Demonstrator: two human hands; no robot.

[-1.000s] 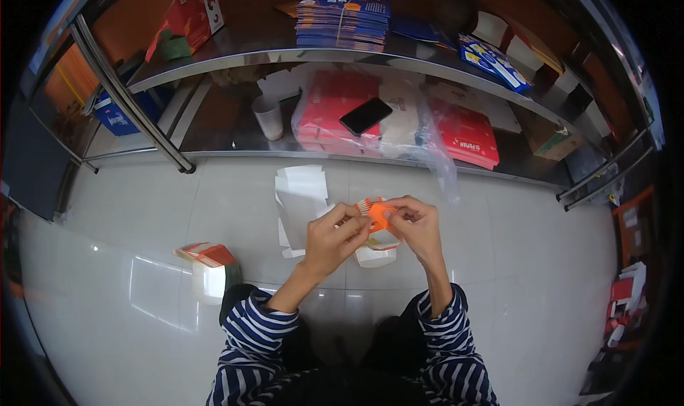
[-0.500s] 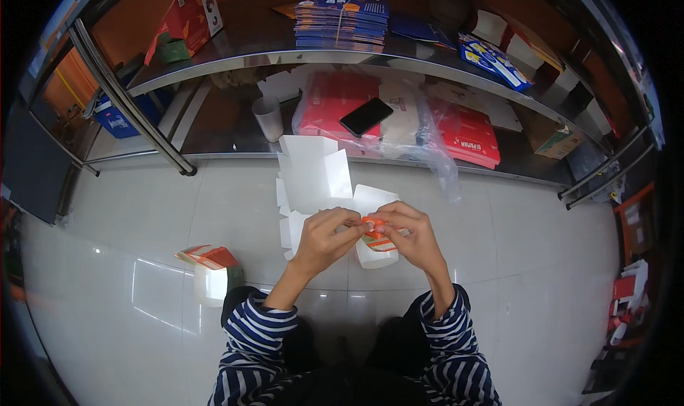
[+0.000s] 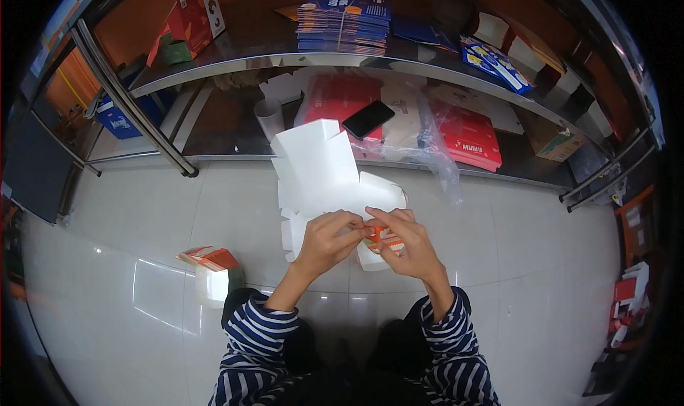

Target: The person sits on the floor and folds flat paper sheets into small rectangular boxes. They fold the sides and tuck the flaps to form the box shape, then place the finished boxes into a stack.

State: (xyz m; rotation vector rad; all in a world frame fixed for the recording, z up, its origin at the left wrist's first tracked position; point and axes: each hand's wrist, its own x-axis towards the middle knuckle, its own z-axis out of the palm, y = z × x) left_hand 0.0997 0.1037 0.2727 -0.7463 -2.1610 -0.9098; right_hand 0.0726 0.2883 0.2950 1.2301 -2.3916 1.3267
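Observation:
A partly folded cardboard box blank (image 3: pixel 320 167), white inside, hangs in front of me with its tabbed panels spread upward. My left hand (image 3: pixel 330 238) is closed, its thumb and fingers pinching the blank near an orange printed part (image 3: pixel 388 240). On the other side of that part, my right hand (image 3: pixel 410 248) grips the same blank between thumb and bent fingers. The fingertips of both hands nearly meet there and cover some of the folded edge. On the floor to the left stands a small orange, white and green carton (image 3: pixel 216 274).
A metal shelf (image 3: pixel 249 60) ahead carries a bound stack of blue cartons (image 3: pixel 343 24) and a red box (image 3: pixel 191 24). Its lower level holds a phone (image 3: pixel 368 119), a clear cup (image 3: pixel 269 117), plastic wrap (image 3: pixel 442 167) and red cartons (image 3: pixel 467 139).
The large white panel has swung, its upper part now higher and further right. My right hand has shifted slightly down, its index finger now stretched over the orange part, and less orange shows between the fingertips.

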